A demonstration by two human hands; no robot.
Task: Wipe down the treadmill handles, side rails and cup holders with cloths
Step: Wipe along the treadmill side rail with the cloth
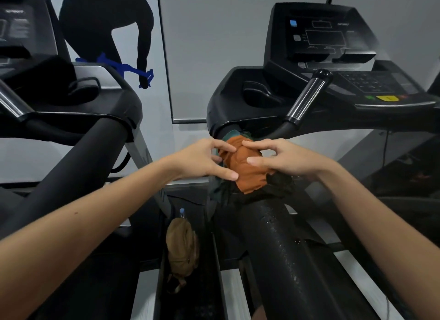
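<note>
Orange cloth (246,171) caps the rail's (273,243) top end under the console (228,100) edge; left hand (202,160) and right hand (288,160) pinch it; open gap leftward.

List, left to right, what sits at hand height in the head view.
Left treadmill's rail → left hand → orange cloth → right hand.

two treadmills (71,110) (333,65), two hands (204,160) (288,161), three cloths (247,174) (220,191) (281,184), one bag (182,246), one bottle (182,211).
</note>
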